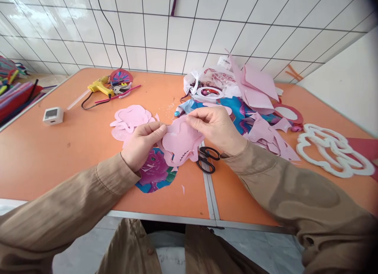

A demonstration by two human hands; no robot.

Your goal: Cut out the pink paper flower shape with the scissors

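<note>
Both my hands hold one pink flower-shaped cut-out (180, 142) just above the orange table (59, 148). My left hand (143, 144) pinches its left edge with closed fingers. My right hand (215, 126) pinches its top edge, fingers curled. Under the cut-out lies a blue piece with a printed magenta flower (155, 173). Black scissors (206, 159) rest on the table just right of the cut-out, below my right wrist. A stack of pink flower cut-outs (131, 118) lies behind my left hand.
Pink and blue scraps (265, 128) and a plastic bag (206, 82) crowd the back right. White flower outlines (330, 150) lie far right. A yellow glue gun (100, 86) and a small white box (53, 115) sit at the left. A tiled wall stands behind.
</note>
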